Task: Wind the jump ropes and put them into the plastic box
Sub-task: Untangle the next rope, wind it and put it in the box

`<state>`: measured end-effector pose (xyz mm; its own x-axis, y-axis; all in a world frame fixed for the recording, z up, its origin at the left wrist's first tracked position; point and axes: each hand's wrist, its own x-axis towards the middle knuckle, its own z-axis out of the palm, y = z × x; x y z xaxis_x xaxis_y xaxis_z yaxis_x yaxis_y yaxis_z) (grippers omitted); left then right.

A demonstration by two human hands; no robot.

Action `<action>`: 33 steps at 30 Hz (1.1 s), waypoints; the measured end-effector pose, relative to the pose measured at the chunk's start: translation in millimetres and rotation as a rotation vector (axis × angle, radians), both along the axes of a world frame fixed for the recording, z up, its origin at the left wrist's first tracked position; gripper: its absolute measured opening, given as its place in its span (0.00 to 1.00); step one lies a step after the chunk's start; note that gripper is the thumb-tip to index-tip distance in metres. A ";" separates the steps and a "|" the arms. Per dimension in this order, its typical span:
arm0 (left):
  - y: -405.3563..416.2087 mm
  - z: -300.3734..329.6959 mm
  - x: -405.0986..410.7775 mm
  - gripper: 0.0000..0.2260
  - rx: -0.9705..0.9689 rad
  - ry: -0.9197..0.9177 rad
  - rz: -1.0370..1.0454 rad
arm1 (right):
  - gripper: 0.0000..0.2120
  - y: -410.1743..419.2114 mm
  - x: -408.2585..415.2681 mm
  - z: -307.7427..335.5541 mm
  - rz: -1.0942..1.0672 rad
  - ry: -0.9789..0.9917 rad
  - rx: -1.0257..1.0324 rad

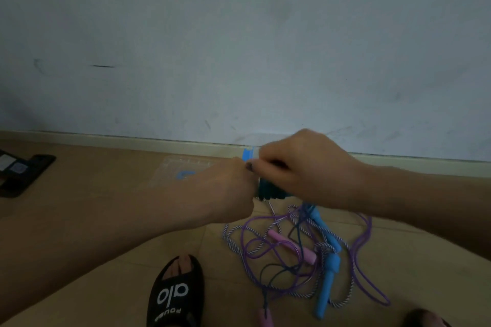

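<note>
Left hand (228,188), right hand (300,167) grip dark rope bundle (268,190) (fingers curled).

Both forearms were bare, no sleeves. One foot wore a black open-toe slide sandal (175,297) with white lettering; left thumbnail (249,165) had dark polish.

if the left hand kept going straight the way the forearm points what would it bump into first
Most likely the right hand. The left hand points up and to the right, and its knuckles already sit against the dark wound bundle that both hands grip, with the right hand just beyond. Depth is hard to judge from one view.
</note>
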<state>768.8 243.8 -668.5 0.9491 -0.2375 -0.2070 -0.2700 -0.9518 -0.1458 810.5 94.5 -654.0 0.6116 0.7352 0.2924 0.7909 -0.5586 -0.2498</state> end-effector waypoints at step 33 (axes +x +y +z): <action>1.1 -7.8 1.5 0.05 -0.074 0.060 0.030 | 0.25 -15.7 -1.6 8.9 -0.041 0.044 -0.099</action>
<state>770.3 244.9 -676.3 0.9425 -0.2258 -0.2464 -0.2471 -0.9672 -0.0588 808.9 78.8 -645.2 0.6525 0.7332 0.1914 0.7562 -0.6140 -0.2261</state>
